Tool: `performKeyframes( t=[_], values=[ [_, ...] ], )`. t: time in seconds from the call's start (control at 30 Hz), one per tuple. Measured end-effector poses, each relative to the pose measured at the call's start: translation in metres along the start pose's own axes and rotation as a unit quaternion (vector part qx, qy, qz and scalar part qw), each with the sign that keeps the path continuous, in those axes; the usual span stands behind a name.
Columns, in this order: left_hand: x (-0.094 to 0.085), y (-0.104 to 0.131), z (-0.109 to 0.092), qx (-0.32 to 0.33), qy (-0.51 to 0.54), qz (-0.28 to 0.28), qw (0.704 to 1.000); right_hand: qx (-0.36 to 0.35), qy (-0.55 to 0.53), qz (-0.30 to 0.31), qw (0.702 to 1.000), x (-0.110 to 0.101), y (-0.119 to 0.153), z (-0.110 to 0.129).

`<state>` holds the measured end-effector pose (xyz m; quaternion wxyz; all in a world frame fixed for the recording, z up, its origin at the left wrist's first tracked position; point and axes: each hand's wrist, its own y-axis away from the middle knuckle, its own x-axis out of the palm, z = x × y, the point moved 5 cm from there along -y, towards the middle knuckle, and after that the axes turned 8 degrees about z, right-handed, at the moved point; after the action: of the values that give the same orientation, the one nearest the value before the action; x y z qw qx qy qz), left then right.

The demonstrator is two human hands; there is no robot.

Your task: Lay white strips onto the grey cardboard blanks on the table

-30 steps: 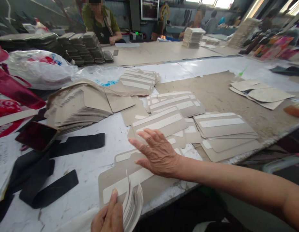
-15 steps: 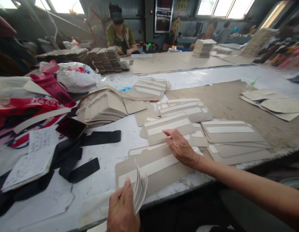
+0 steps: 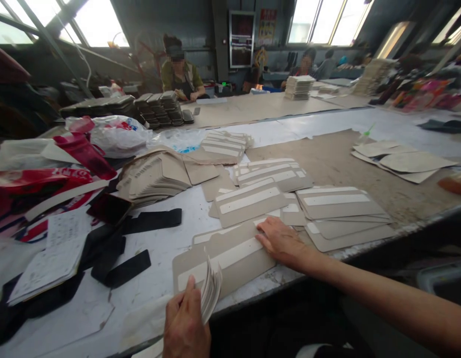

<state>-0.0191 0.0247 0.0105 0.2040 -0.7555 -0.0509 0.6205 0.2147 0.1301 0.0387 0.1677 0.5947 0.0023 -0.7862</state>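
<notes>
A bent bundle of white strips (image 3: 212, 288) is gripped in my left hand (image 3: 187, 320), thumb on top, at the front edge of the table. Below and behind it lies a beige panel (image 3: 230, 281) with a long white strip (image 3: 237, 252) across it. My right hand (image 3: 284, 243) rests on that panel's right end, fingers partly bent and apart, fingertips by the strip's end. Just behind lies another beige panel (image 3: 248, 211) with a white strip on it. More stripped panels (image 3: 338, 209) are fanned out right of my right hand.
A stack of plain beige panels (image 3: 159, 176) stands back left. Black straps (image 3: 140, 266), a notebook (image 3: 51, 253), a phone (image 3: 109, 208) and a pink bottle (image 3: 86, 154) crowd the left side. Cream pieces (image 3: 402, 159) lie at the right. A person (image 3: 181, 74) sits across the table.
My right hand has come down and nearer, off the rear striped panel and onto the right end of the front one. My left hand keeps hold of the strips. The view has tilted up slightly.
</notes>
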Motion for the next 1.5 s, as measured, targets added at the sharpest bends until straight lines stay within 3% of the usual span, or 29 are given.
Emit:
performKeyframes(
  t=[0.13, 0.33, 0.5, 0.63, 0.7, 1.07, 1.5],
  values=[
    [-0.001, 0.0, -0.002, 0.02, -0.021, -0.009, 1.0, 0.043, -0.147, 0.007, 0.988, 0.0, -0.004, -0.002],
    [0.001, 0.0, -0.002, 0.012, -0.024, -0.006, 1.0, 0.096, -0.362, 0.048, 0.926, 0.001, -0.015, -0.013],
    [0.004, 0.002, 0.001, 0.014, -0.022, -0.014, 1.0, 0.113, -0.505, 0.087, 0.851, 0.001, -0.005, -0.009],
    [0.002, 0.001, -0.001, 0.01, -0.027, -0.023, 0.999, 0.102, -0.631, 0.151, 0.754, 0.012, 0.007, 0.0],
    [-0.001, -0.001, -0.002, 0.002, -0.032, -0.024, 0.999, 0.095, -0.665, 0.173, 0.72, 0.018, 0.01, 0.003],
    [0.001, -0.001, 0.003, 0.063, -0.073, -0.029, 0.995, 0.055, -0.72, 0.191, 0.665, 0.029, 0.009, 0.006],
    [0.002, 0.0, 0.003, 0.052, -0.066, -0.015, 0.996, 0.042, -0.708, 0.188, 0.679, 0.028, 0.01, 0.006]
  ],
)
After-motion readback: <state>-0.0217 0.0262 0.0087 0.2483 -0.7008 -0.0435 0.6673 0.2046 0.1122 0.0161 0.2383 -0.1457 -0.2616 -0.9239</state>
